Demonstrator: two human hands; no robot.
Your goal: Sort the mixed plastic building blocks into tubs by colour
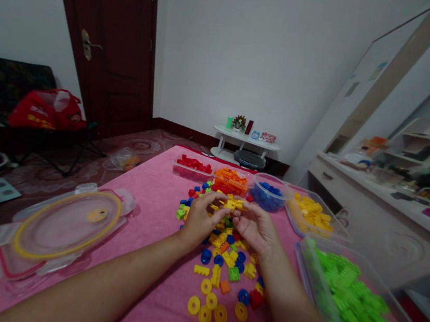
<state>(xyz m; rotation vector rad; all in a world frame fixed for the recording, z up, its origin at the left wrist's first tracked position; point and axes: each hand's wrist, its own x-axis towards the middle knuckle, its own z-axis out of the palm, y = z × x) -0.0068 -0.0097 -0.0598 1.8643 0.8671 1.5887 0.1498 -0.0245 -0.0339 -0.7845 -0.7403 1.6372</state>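
Both bare forearms reaching forward and converging, left hand (200, 221) knuckles up, thumb and fingers pinched at their tips, right hand (256, 230) just beside it, palm turned inward, fingers curled closed, fingertips of both hands meeting at one shared grip

No writing can be read anywhere; the yellow print on the red bag (47, 109) is too blurred.
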